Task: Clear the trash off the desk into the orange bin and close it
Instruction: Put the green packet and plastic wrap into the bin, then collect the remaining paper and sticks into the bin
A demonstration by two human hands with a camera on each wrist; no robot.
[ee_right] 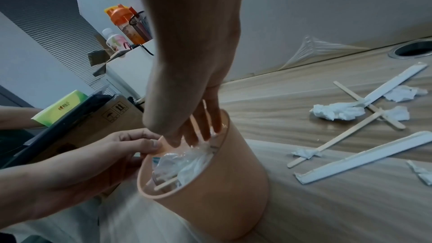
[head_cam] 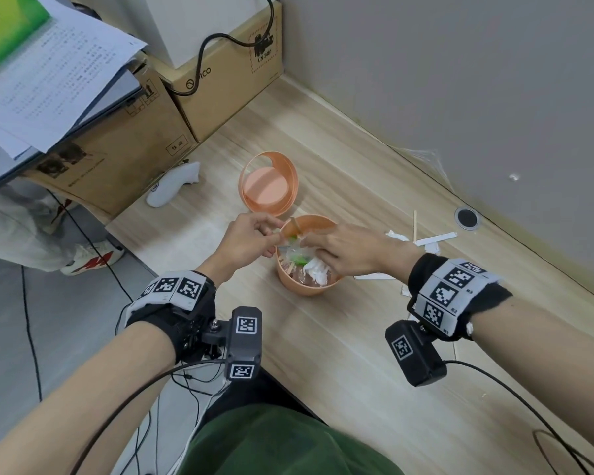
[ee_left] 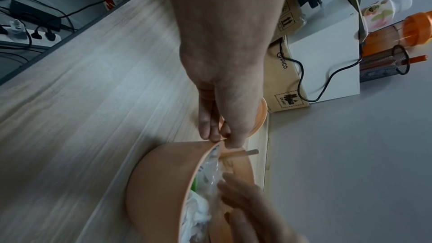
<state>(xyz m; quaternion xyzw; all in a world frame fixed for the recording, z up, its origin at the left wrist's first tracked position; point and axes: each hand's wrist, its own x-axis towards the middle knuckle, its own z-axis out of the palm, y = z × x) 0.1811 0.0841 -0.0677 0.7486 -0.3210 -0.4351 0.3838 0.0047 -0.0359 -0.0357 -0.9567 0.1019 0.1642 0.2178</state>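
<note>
Orange bin (head_cam: pixel 307 286), centre frame on desk (head_cam: pixel 357 371): light, thin-walled plastic, tips easily. Left hand (head_cam: pixel 251 240) pinches near rim to steady it. Right hand (head_cam: pixel 350 250), fingers straight, presses soft tissue and film down inside. Lid (head_cam: pixel 268 183) lies just above; grip by its edge.

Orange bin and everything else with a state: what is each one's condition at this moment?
orange bin: open, upright, nearly full
bin lid: off, on the desk behind the bin
left hand: pinches the bin's rim
right hand: straight fingers press trash down in the bin
wooden sticks: on the desk
crumpled tissues: on the desk
</note>
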